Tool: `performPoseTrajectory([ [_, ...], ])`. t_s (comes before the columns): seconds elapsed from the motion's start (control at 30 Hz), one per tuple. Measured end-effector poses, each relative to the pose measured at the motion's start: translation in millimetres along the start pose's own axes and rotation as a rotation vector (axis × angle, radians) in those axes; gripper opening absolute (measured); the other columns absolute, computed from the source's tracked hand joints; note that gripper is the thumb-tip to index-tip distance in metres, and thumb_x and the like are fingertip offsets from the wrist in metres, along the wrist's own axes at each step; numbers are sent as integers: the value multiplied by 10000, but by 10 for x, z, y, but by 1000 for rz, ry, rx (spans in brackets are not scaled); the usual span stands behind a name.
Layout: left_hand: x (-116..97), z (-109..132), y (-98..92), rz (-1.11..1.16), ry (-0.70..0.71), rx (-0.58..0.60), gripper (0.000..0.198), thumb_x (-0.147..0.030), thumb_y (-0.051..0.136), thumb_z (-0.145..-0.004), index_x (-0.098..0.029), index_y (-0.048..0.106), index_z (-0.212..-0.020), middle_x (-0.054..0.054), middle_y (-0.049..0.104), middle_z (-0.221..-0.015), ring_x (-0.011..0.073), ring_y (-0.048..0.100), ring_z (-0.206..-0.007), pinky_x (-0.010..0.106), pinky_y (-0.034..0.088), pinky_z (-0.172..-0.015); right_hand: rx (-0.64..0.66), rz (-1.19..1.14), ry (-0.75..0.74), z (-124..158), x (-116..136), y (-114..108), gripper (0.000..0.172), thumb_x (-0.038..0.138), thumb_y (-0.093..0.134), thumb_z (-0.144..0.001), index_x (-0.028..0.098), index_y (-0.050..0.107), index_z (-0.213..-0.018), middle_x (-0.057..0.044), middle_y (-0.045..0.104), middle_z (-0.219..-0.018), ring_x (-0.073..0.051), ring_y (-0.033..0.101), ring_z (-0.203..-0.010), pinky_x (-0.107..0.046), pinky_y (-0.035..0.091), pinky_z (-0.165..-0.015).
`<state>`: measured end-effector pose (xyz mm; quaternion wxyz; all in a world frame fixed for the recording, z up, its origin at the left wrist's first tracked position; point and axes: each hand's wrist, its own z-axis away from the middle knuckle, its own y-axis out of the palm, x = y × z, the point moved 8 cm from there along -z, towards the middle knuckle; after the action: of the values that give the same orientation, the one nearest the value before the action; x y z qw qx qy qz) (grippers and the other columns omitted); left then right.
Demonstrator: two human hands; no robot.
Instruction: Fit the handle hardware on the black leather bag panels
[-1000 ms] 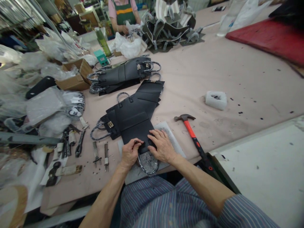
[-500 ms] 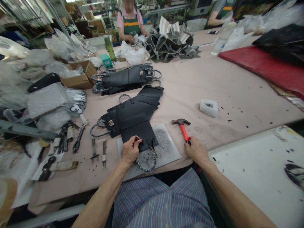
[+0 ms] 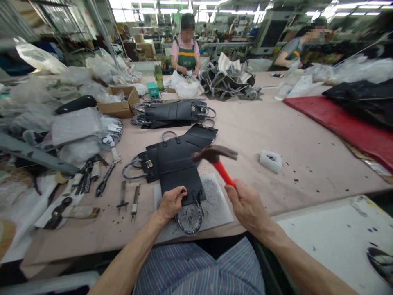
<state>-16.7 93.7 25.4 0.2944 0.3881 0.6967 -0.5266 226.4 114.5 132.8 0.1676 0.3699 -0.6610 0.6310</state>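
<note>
The pink table [image 3: 251, 127] carries a white board [image 3: 218, 209] at six o'clock, two pronged punches [image 3: 134, 205] at eight and stacked black bag panels [image 3: 159, 111] at eleven.

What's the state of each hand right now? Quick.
Left hand: closed, fingertips pinching a small dark item at the black panel; too small to identify.
Right hand: closed, holding the hammer by its handle.

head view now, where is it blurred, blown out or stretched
Head view, centre: the hammer is slightly smeared, perhaps by motion; head view, top right: the lamps are blown out to white; head view, left edge: the plastic bags look stretched and soft; head view, middle: the black pieces read fairly clearly.
</note>
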Motion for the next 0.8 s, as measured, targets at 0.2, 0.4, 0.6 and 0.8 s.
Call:
performPoseTrajectory([
  [0.2,28,18,23,5,13,1,155,-251,546,-932,-242,697,-895,27,767,-819,182,741,-762,279,582,-735,203,292,-190,-25,480,-47,371,481,391,-1010,242,507,-751,-2,522,-545,-125,380,-438,-297,224,-479],
  [0.4,50,22,40,15,20,11,158,-237,542,-938,-239,699,-915,26,767,-844,179,742,-781,289,584,-772,-185,99,-163,9,613,-322,395,478,286,-1050,255,506,-811,-19,538,-603,-153,461,-498,-297,321,-513],
  [0.6,8,23,39,-13,18,37,179,-243,529,-950,-239,692,-877,20,738,-787,169,714,-729,268,559,-715,327,430,-100,174,-67,192,279,418,422,-1016,241,528,-829,-14,601,-593,-158,490,-472,-305,200,-514],
  [0.8,-25,15,19,-2,31,25,177,-221,536,-946,-241,702,-889,13,735,-789,163,708,-729,268,560,-720,196,261,53,79,-286,47,353,490,363,-1002,261,455,-749,12,543,-546,-175,489,-480,-302,245,-530],
])
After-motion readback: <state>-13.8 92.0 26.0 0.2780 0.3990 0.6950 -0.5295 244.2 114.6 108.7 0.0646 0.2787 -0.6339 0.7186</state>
